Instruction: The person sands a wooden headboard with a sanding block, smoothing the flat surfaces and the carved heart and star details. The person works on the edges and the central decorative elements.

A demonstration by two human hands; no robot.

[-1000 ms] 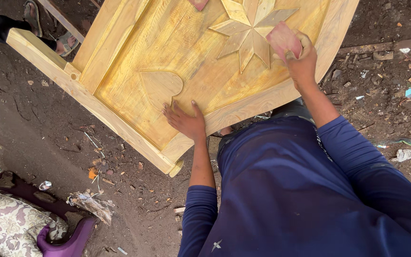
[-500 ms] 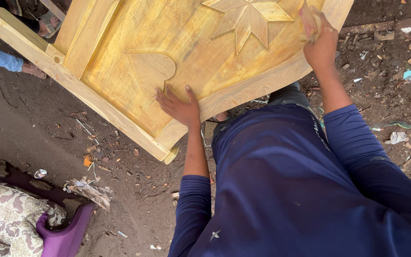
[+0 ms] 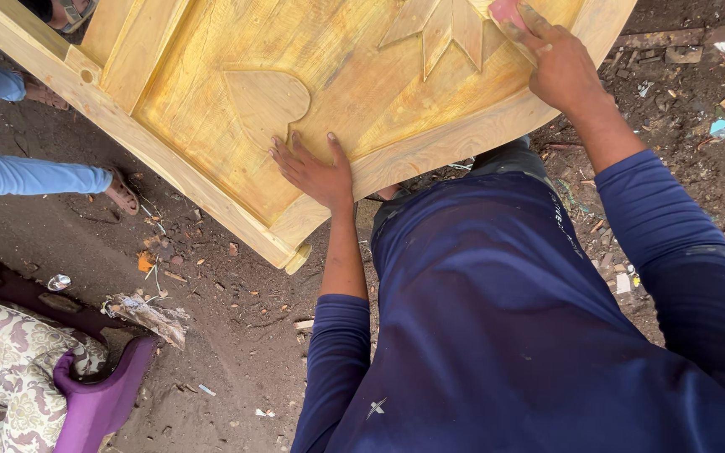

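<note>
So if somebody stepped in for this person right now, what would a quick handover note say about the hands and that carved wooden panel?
Left hand: flat on the wooden panel, palm down, beside the carved heart shape, near the lower rail; it holds nothing.
Right hand: presses a small pinkish pad onto the panel at the carved star.
The panel lies tilted over dirt ground. Another person's legs in light blue trousers stand at its left edge.
Done: cannot tell how much of the surface has been rubbed.
Left: likely the rest of the star and its surroundings, a guess only.
</note>
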